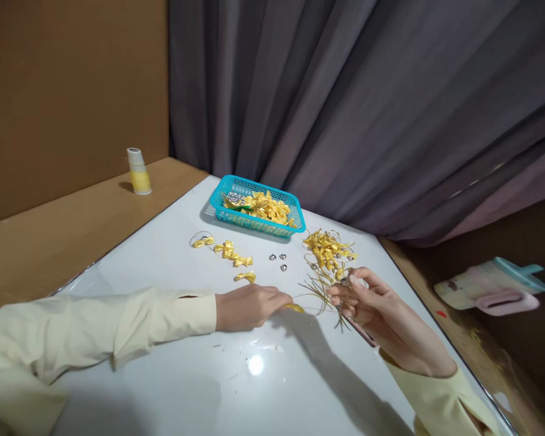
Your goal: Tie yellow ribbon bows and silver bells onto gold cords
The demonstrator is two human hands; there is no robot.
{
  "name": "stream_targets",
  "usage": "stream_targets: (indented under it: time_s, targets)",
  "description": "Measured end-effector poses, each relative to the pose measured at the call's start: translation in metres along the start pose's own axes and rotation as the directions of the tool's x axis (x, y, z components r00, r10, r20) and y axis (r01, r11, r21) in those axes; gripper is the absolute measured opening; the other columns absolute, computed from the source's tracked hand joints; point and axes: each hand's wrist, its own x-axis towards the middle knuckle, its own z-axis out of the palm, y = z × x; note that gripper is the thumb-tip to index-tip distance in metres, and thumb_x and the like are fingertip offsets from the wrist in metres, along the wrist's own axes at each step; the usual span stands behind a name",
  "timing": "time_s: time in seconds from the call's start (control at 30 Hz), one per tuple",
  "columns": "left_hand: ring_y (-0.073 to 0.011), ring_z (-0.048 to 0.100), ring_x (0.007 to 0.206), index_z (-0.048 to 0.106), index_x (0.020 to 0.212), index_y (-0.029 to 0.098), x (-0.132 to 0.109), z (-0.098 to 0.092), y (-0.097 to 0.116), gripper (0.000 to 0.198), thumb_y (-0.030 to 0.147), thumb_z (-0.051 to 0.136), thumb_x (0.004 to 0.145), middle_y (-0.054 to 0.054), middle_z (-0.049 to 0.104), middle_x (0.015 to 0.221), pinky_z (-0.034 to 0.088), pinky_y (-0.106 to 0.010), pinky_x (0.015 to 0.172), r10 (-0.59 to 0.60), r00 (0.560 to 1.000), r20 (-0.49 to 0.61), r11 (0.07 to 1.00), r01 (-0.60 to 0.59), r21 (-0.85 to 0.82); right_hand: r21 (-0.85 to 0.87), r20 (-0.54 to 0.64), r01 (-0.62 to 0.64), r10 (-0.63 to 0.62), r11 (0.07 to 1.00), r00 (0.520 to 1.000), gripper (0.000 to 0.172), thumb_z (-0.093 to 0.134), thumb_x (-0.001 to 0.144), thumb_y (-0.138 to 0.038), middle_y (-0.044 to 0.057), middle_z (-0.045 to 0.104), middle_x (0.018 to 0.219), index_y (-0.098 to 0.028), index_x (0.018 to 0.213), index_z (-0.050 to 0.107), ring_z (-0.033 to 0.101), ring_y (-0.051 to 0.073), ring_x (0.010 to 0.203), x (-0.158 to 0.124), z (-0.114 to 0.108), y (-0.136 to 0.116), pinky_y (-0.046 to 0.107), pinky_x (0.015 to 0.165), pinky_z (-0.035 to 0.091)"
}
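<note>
Head view. Left hand (pixel 247 306) lay low on the white table (pixel 172 375), fingers pressed together, tips pinching a yellow ribbon piece (pixel 295 307) flat against the surface, likely to keep the slippery scrap from sliding. Right hand (pixel 367 303) was just beside it, raised and half curled. Its thumb and fingertips nipped thin gold cords (pixel 320 289), and a slim pink tool (pixel 360 330) was tucked along the palm, probably to keep it ready. What kind of tool it was could not be told.

Counts: four or five loose yellow bows (pixel 243 261) in a row beyond the left hand. Three silver charms (pixel 283 267) beyond the gap between the hands. One heap of corded bows (pixel 329 248) beyond the right hand, bows too tangled to count. One blue basket (pixel 218 203) farther back corralled more bows. One white-and-yellow cone (pixel 138 171) stood well off, far beyond the left hand.
</note>
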Motion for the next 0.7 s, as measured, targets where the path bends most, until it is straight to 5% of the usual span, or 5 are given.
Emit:
stream_targets:
  time_s: [0.2, 0.33, 0.5, 0.7]
  targets:
    - [-0.0173, 0.061, 0.089, 0.053, 0.102, 0.016, 0.006, -0.005, 0.001, 0.022, 0.021, 0.033, 0.095, -0.007, 0.065, 0.097, 0.044, -0.026, 0.077, -0.216, 0.976, -0.026, 0.959, 0.207, -0.193, -0.014, 0.038, 0.057, -0.056, 0.998, 0.998, 0.019, 0.074, 0.07, -0.035, 0.005, 0.067, 0.108, -0.021, 0.071, 0.061, 0.06, 0.022, 0.106, 0.007, 0.003, -0.008, 0.037, 0.094, 0.044]
    - [-0.0164, 0.062, 0.085, 0.056, 0.095, 0.018, 0.01, -0.009, 0.0, 0.019, 0.023, 0.038, 0.093, -0.003, 0.067, 0.093, 0.043, -0.027, 0.076, -0.341, 0.938, -0.058, 0.894, 0.304, -0.329, -0.034, 0.124, 0.121, -0.116, 0.992, 0.986, 0.015, 0.074, 0.07, -0.032, 0.004, 0.065, 0.113, -0.021, 0.066, 0.064, 0.054, 0.022, 0.115, 0.009, 0.008, -0.013, 0.039, 0.103, 0.037]
    - [-0.0125, 0.06, 0.069, 0.06, 0.089, 0.017, 0.012, -0.012, -0.001, 0.021, 0.028, 0.043, 0.091, 0.0, 0.067, 0.076, 0.045, -0.024, 0.067, -0.46, 0.884, -0.081, 0.75, 0.337, -0.569, -0.02, 0.168, 0.14, -0.135, 0.99, 0.977, 0.015, 0.076, 0.066, -0.032, 0.002, 0.071, 0.079, -0.022, 0.065, 0.065, 0.067, 0.019, 0.08, 0.004, 0.012, -0.01, 0.037, 0.086, 0.049]
    - [-0.0162, 0.057, 0.089, 0.064, 0.09, 0.014, 0.015, -0.011, -0.003, 0.023, 0.035, 0.054, 0.084, -0.006, 0.062, 0.101, 0.048, -0.029, 0.075, -0.557, 0.818, -0.144, 0.581, 0.26, -0.772, -0.062, 0.164, 0.034, -0.023, 0.997, 0.986, 0.016, 0.072, 0.072, -0.032, 0.004, 0.07, 0.068, -0.018, 0.072, 0.066, 0.063, 0.012, 0.057, 0.008, 0.011, 0.01, 0.026, 0.062, 0.049]
